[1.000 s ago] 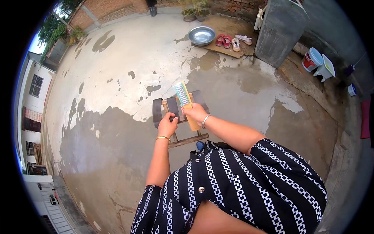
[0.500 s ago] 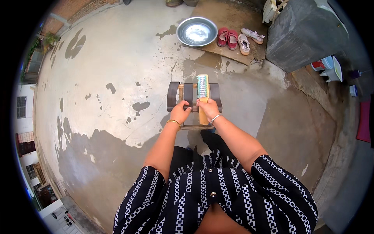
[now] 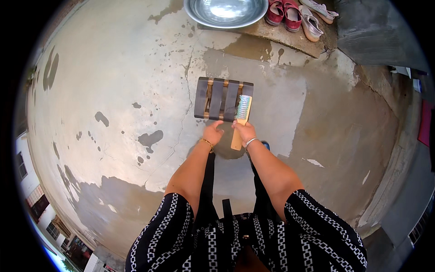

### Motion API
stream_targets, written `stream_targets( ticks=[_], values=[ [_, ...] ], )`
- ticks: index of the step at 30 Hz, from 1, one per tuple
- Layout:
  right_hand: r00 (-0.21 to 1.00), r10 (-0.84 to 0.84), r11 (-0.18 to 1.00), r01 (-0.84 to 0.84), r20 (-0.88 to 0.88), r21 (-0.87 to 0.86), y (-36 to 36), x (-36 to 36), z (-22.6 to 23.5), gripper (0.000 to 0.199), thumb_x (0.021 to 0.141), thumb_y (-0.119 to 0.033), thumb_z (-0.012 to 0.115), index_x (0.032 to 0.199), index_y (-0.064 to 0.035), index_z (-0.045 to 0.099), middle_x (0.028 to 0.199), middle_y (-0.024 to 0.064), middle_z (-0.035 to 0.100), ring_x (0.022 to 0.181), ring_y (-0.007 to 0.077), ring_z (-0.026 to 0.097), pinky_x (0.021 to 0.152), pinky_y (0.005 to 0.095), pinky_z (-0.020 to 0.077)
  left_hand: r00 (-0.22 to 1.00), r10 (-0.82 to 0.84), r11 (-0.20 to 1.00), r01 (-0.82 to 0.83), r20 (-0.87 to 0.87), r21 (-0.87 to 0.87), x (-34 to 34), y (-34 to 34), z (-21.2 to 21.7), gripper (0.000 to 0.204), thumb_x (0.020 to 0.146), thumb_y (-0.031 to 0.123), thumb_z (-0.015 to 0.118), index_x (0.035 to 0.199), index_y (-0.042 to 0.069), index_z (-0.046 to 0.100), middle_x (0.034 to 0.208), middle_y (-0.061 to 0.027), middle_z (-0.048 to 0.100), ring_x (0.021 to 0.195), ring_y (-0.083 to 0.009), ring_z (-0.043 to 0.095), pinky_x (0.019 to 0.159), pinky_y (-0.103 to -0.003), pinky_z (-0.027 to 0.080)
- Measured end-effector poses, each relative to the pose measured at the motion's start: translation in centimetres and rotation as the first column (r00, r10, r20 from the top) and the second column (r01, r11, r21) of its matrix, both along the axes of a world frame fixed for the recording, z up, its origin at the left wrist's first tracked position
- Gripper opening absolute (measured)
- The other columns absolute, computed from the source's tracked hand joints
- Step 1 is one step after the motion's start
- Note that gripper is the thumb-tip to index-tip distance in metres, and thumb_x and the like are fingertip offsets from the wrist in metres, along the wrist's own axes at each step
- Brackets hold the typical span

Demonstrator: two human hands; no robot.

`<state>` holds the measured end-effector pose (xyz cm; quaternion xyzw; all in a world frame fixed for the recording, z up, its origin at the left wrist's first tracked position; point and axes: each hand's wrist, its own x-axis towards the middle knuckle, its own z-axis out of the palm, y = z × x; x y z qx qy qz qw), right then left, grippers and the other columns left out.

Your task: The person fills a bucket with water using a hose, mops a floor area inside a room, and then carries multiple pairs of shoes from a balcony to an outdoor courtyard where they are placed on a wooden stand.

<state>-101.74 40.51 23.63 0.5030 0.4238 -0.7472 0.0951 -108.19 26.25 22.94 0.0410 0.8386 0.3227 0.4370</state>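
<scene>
In my right hand [image 3: 245,131] is a scrubbing brush [image 3: 236,139] with a pale wooden handle and white and green bristles. The bristle side faces up, and its head overlaps the right near corner of a small stool [image 3: 216,99]. Wide dark straps cross the stool's wooden frame, with gaps between them. My left hand [image 3: 212,133] is just short of the stool's near edge, thumb and forefinger apart. Whether a fingertip still touches the stool, I cannot tell.
A large metal basin [image 3: 226,20] stands ahead on a raised slab [image 3: 290,41]. Beside it are red shoes [image 3: 292,18] and pale shoes [image 3: 311,27]. A grey block-like structure [image 3: 380,36] rises at the far right. Wet patches [image 3: 151,138] mark the concrete floor.
The stool has gone from tilted in my hands to flat, seat up, beyond them. My left hand has come off its strap. The brush stays in my right hand. The view has shifted down.
</scene>
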Motion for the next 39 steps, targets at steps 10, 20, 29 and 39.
stream_targets(
  ticks=[10,20,29,39],
  values=[
    [0.985,0.033,0.979,-0.066,-0.170,-0.192,3.7,-3.9,17.2,0.024,0.084,-0.019,0.059,0.098,-0.0008,0.051,0.086,0.0083,0.057,0.077,0.0182,0.060,0.066,0.0326,0.0522,0.999,-0.025,0.984,0.029,-0.026,0.173,3.6,-3.0,14.3,0.027,0.080,0.009,0.056,0.106,0.003,0.056,0.097,-0.0098,0.063,0.086,-0.0169,0.060,0.077,-0.028,0.047],
    [0.873,-0.175,0.981,0.195,-0.455,-0.003,14.3,4.3,42.8,0.032,0.087,-0.020,0.052,0.111,0.0007,0.050,0.104,0.0116,0.058,0.095,0.0170,0.057,0.082,0.0265,0.0465,0.986,0.081,0.824,0.016,-0.145,0.566,4.0,18.3,38.7,0.031,0.079,-0.005,0.048,0.109,0.001,0.052,0.095,-0.0060,0.061,0.081,-0.0108,0.056,0.068,-0.023,0.045],
    [0.742,-0.250,0.763,0.546,-0.622,0.345,38.5,27.9,55.8,0.025,0.085,-0.013,0.053,0.107,0.0001,0.054,0.098,0.0058,0.060,0.089,0.0107,0.057,0.075,0.0226,0.0461,0.895,-0.437,0.518,0.327,-0.084,0.791,22.7,48.2,53.1,0.033,0.077,-0.008,0.047,0.109,-0.001,0.051,0.098,-0.0071,0.060,0.088,-0.0118,0.056,0.075,-0.022,0.046],
    [0.619,-0.463,0.626,0.735,-0.634,0.260,61.8,44.3,51.8,0.027,0.085,-0.011,0.052,0.108,0.0031,0.053,0.102,0.0110,0.059,0.093,0.0155,0.057,0.080,0.0264,0.0472,0.599,-0.764,0.255,0.621,-0.239,0.742,36.4,75.6,48.6,0.032,0.079,-0.007,0.046,0.110,-0.001,0.051,0.095,-0.0045,0.059,0.089,-0.0107,0.057,0.077,-0.023,0.047]
  ],
)
